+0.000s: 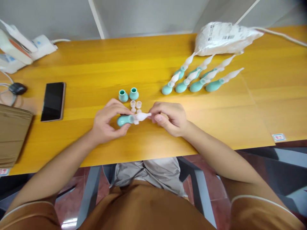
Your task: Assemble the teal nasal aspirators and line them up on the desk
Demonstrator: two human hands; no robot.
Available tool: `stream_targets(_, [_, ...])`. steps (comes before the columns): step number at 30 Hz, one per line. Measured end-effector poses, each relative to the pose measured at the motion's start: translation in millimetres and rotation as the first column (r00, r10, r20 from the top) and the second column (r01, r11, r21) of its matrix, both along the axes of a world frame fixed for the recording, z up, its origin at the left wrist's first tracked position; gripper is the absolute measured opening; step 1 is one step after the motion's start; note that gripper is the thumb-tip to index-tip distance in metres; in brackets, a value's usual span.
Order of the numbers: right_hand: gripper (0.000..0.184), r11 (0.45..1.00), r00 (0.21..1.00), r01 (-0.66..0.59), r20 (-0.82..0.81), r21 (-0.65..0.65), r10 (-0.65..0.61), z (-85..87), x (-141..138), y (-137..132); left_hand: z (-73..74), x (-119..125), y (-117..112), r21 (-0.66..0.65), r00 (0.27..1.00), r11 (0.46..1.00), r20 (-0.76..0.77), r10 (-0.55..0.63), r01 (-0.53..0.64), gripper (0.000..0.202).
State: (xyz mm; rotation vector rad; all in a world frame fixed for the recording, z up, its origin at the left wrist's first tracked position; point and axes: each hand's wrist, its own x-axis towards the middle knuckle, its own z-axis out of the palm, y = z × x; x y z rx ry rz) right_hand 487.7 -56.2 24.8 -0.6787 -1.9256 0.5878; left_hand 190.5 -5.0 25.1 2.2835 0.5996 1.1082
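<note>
Black phone point(53, 101) flat toward tabletop's left edge. Left hand point(105, 123) curled, fingers clamped round teal bulb end of aspirator point(130, 118), near front edge, centre. Long axis left-right, clear tip pointing right. Right hand point(170, 118) pinching that tip, wrist bent inward. Row of aspirators point(199, 78) toward back right, tips toward white bag point(220, 38); bag print unreadable.

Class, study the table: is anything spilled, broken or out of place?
Nothing stands out. The finished droppers lie in neat rows, two teal bulbs stand upright, and the left hand and right hand hold one dropper between them.
</note>
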Motion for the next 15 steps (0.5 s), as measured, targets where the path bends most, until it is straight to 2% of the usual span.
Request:
stream_targets(2, [0.045, 1.0, 0.999, -0.026, 0.035, 0.009, 0.025, 1.1, 0.3, 0.4, 2.9, -0.7, 6.9, 0.022, 0.99, 0.994, 0.088, 0.108, -0.11, 0.023])
stream_targets(5, [0.049, 0.997, 0.995, -0.064, 0.078, 0.051, 0.06, -0.8, -1.3, 3.2, 18.9, 4.1, 15.3, -0.095, 0.96, 0.964, 0.112, 0.257, -0.247, 0.033])
stream_targets(8, [0.049, 0.991, 0.988, -0.125, 0.096, 0.055, 0.119, -3.2, -4.3, 4.8, 44.1, 18.0, 25.3, -0.128, 0.971, 0.973, 0.121, 0.207, -0.191, 0.038])
stream_targets(11, [0.044, 0.977, 0.966, -0.211, 0.151, -0.008, 0.21, -3.6, -6.7, 2.9, 62.0, 39.8, 50.0, -0.192, 0.982, 0.977, 0.144, 0.12, -0.091, 0.042])
stream_targets(13, [0.043, 0.963, 0.944, -0.267, 0.187, -0.044, 0.27, -3.7, -8.0, 1.0, 63.5, 57.6, 77.6, -0.29, 0.996, 0.957, 0.082, 0.045, -0.02, 0.044])
stream_targets(15, [0.044, 0.952, 0.931, -0.297, 0.2, -0.081, 0.307, -4.5, -9.5, -0.6, 57.0, 77.5, 109.8, -0.292, 0.995, 0.951, -0.054, 0.086, -0.098, 0.043])
